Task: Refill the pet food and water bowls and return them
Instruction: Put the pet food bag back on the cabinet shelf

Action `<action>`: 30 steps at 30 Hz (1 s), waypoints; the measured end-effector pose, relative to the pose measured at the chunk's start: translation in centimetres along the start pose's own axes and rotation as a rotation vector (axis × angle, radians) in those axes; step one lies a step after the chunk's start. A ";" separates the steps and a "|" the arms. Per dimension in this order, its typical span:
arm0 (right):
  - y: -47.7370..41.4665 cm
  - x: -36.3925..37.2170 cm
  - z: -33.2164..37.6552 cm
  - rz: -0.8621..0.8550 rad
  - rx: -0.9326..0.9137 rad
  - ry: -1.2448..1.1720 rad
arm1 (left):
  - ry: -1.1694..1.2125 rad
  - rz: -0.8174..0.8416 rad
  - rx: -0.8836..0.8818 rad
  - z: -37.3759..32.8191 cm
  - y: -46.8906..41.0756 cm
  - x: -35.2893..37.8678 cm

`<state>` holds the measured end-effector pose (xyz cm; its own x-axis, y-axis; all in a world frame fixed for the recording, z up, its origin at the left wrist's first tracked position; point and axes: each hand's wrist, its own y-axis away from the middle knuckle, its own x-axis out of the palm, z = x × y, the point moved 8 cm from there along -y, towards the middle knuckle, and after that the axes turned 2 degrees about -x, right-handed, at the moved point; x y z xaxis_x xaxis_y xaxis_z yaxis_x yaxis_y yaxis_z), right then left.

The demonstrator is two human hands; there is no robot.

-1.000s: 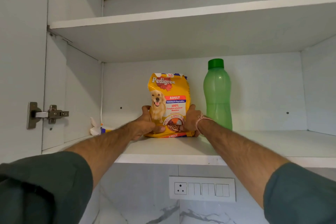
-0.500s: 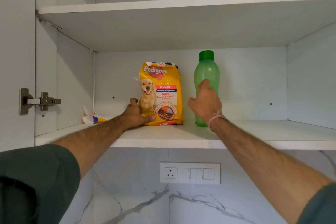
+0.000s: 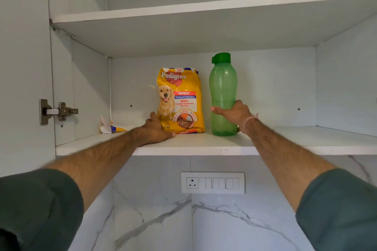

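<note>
A yellow dog food bag (image 3: 180,98) stands upright on the lower cabinet shelf (image 3: 204,144). My left hand (image 3: 156,128) holds its lower left corner, thumb across the front near the base. Just right of the bag stands a tall green water bottle (image 3: 223,87) with a green cap. My right hand (image 3: 234,113) grips the bottle's lower half, thumb in front and fingers behind. No bowls are in view.
The cabinet is open, with a door hinge (image 3: 58,111) at the left. A crumpled white and yellow wrapper (image 3: 110,127) lies at the shelf's back left. An upper shelf (image 3: 204,8) sits overhead. Below is a marble wall with a switch panel (image 3: 213,182).
My right hand let go of the bag's right side, moved right and took hold of the green bottle. My left hand stayed on the bag.
</note>
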<state>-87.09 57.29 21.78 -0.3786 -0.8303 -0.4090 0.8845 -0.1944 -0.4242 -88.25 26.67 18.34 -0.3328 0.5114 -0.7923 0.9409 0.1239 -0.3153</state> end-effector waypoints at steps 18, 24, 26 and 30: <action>17.2 -2.9 7.6 -0.057 -0.129 -0.148 | 0.638 -0.167 0.229 -7.3 16.7 -5.8; 24.7 -3.0 6.5 -0.006 -0.110 -0.099 | 0.881 -0.088 0.312 -9.6 22.6 -8.0; 26.8 -2.6 4.7 -0.006 -0.082 -0.085 | 0.913 -0.052 0.347 -10.0 24.3 -7.8; 30.0 -1.2 0.0 0.030 -0.032 -0.086 | 0.824 0.008 0.410 -10.2 26.8 -6.0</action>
<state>-60.13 52.47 9.51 -0.3256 -0.8778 -0.3514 0.8854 -0.1527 -0.4389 -60.42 35.63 19.98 -0.0282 0.9747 -0.2216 0.7947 -0.1127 -0.5965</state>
